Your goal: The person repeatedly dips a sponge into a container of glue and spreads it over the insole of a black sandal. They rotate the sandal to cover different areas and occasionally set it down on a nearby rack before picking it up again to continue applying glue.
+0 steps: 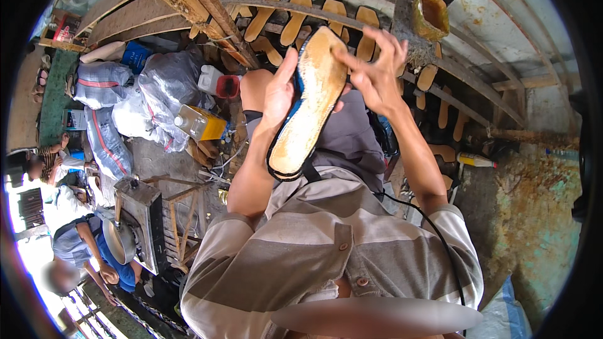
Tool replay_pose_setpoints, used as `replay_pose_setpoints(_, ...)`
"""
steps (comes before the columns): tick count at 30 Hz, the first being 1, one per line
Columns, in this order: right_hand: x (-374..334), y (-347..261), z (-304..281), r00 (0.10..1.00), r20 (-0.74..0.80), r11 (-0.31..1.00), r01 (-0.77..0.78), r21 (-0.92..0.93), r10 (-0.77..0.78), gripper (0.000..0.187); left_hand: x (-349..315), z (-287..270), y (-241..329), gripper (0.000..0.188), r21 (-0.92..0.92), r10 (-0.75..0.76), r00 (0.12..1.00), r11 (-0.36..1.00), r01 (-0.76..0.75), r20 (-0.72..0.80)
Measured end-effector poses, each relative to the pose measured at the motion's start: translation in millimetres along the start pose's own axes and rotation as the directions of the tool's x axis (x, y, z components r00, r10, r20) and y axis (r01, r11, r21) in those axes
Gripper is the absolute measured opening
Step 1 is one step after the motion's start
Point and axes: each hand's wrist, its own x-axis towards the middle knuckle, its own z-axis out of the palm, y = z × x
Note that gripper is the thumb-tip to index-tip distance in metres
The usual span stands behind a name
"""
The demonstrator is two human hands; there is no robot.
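A tan shoe sole (312, 85) with a glossy, wet-looking face and a dark blue and black edge is held up in front of my lap, its wider end away from me. My left hand (280, 93) is closed around its middle: the thumb lies along the left edge, and fingertips show at the right edge. My right hand (377, 75) has its fingers spread, with one finger at the sole's upper right face, seemingly touching it. The other fingers stick out away from the sole and hold nothing.
Wooden racks (295, 7) ahead carry several tan soles (262, 16). A crusted yellowish container (431, 16) stands at the upper right. To the left are stuffed sacks (103, 85), a yellow-filled jug (201, 123) and a dark metal box (139, 201). Another person (94, 245) sits at the lower left.
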Motion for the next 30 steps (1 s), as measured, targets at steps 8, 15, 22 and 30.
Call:
replay_pose_setpoints(8, -58.8, -50.3, 34.6, 0.948, -0.086, 0.941, 0.287, -0.18, -0.305, 0.05, 23.6, -25.0, 1.3, 0.071, -0.078, 0.103, 0.988, 0.991, -0.113, -0.118)
replay_pose_setpoints(15, -46.7, -38.7, 19.3, 0.899, -0.033, 0.887, 0.425, -0.182, -0.437, 0.055, 28.7, -19.2, -6.0, 0.077, -0.056, 0.009, 0.958, 0.998, -0.026, -0.287)
replay_pose_setpoints(22, -93.7, -32.4, -5.6, 0.827, 0.466, 0.663, -0.543, 0.516, 0.315, 0.122, 38.5, -27.8, -73.8, 0.077, 0.496, 0.833, 0.55, 0.501, -0.709, -0.055)
replay_pose_setpoints(30, -197.6, 41.1, -83.0, 0.642, 0.421, 0.612, -0.759, 0.224, 0.641, 0.118, 43.6, -51.0, -102.0, 0.084, 0.516, 0.744, 0.643, 0.628, -0.582, -0.181)
